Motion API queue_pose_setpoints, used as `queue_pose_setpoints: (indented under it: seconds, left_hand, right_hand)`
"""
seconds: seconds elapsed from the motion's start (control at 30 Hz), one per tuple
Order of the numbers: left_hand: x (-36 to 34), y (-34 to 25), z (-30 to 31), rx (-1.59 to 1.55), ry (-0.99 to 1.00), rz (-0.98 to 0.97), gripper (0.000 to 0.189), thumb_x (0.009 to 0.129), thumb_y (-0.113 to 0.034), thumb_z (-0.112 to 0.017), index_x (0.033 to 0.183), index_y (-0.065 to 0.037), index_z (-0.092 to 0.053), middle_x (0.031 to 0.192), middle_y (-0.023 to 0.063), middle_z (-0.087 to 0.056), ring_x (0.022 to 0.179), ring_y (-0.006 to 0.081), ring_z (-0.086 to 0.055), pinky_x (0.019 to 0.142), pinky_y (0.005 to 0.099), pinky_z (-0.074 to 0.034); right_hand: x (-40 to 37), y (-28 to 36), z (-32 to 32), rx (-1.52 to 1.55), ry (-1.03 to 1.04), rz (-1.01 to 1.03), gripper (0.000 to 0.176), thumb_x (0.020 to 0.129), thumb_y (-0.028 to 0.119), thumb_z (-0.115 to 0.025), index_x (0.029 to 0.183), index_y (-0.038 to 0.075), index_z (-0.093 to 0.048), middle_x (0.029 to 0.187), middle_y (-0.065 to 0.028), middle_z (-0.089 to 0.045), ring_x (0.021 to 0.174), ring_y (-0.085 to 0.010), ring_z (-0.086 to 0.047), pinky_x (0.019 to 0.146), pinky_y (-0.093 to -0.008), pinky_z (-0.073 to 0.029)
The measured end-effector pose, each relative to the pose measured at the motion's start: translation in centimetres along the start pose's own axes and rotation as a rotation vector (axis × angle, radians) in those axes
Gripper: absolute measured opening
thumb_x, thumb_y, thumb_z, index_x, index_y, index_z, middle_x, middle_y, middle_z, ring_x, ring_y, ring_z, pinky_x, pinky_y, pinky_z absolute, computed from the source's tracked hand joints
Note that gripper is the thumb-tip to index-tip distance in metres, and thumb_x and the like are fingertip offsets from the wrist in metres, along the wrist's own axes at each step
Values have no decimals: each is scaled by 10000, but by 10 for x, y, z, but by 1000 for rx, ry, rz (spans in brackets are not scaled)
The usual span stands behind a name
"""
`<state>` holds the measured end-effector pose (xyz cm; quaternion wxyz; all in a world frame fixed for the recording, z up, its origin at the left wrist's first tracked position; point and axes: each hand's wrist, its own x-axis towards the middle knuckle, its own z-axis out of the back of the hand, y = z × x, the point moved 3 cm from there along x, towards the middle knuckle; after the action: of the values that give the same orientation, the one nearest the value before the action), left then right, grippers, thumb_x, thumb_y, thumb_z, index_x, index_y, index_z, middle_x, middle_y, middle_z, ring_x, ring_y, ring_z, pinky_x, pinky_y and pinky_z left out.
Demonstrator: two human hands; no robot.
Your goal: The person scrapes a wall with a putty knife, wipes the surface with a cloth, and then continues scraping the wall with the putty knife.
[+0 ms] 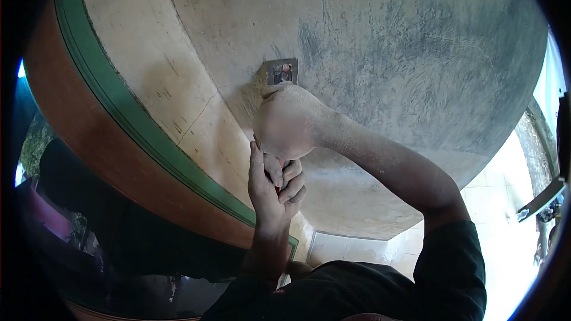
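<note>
A square electrical wall box is set in the rough plastered wall, with some reddish and dark parts showing inside it. Just below its lower edge is my right hand, its fingers curled in and dusty, partly blurred; what it grips is hidden. My left hand comes up from underneath, close against the right one. Its fingers are wrapped around a slim red object, of which only a sliver shows between them.
Grey, patchy plaster covers the wall around the box. A green-painted frame with a brown edge runs down the left side, next to a cracked pale strip. White tiles lie below; bright surroundings show at right.
</note>
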<state>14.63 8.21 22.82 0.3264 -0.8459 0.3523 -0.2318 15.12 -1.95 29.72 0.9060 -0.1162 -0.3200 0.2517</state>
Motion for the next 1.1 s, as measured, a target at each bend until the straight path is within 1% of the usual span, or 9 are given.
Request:
queue_pose_setpoints:
  seconds: [0.1,0.33,0.47,0.5,0.63,0.8,0.9,1.0,1.1]
  left_hand:
    - [17,-27,-11,-13,-4,-40,576,938,-544,-331,517,-152,-288,550,18,-373,317,46,-191,298,167,-131]
    - [-2,4,2,17,-13,-5,565,952,-524,-301,535,-145,-260,585,30,-408,310,36,-218,267,165,-139]
    - [11,-34,-11,-15,55,-36,579,936,-560,-308,519,-160,-269,563,11,-378,325,38,-208,309,183,-132]
    - [8,-25,-9,-2,-41,-17,586,935,-564,-307,518,-155,-269,561,13,-375,323,40,-205,307,183,-121]
    - [-3,3,3,2,14,49,584,937,-553,-323,516,-151,-275,552,12,-372,320,43,-202,301,182,-114]
    - [19,-37,-25,1,85,-41,587,943,-548,-301,512,-151,-275,552,17,-363,324,42,-199,298,181,-135]
    - [-5,-12,-12,-6,-41,74,587,940,-555,-295,516,-150,-277,544,14,-356,326,47,-211,299,180,-151]
    - [-2,-12,-12,-20,0,15,539,962,-504,-292,536,-173,-291,580,13,-409,310,27,-223,267,154,-126]
    - [19,-47,-19,13,93,-20,577,943,-543,-314,522,-151,-277,545,15,-362,326,43,-222,295,180,-131]
  right_hand:
    - [22,-12,25,-43,-19,-50,185,662,287,-544,538,155,-583,541,-53,-552,578,-205,-547,671,-318,-415]
    - [-2,2,5,37,-3,-33,192,661,275,-534,513,154,-563,500,-47,-522,541,-197,-515,671,-317,-401]
    - [21,-5,28,12,-51,-90,197,666,274,-540,507,158,-554,512,-41,-538,557,-193,-531,674,-314,-413]
    - [23,-7,31,13,-58,-97,199,665,277,-543,507,158,-553,517,-40,-543,562,-195,-534,676,-316,-418]
    - [-2,5,8,-12,25,-72,252,698,329,-529,529,145,-563,522,-44,-539,566,-206,-530,689,-345,-422]
    - [29,-20,42,-77,39,-121,256,748,318,-506,575,145,-583,552,-46,-553,573,-187,-547,698,-342,-425]
    - [7,3,25,-12,12,-124,230,722,278,-506,546,146,-570,524,-52,-531,551,-199,-535,645,-334,-430]
    - [7,-4,19,-13,7,-68,212,702,271,-525,537,144,-564,519,-53,-527,563,-205,-545,622,-328,-428]
    - [33,-19,36,-41,-54,-86,222,722,260,-520,550,127,-564,516,-83,-518,567,-227,-539,611,-336,-416]
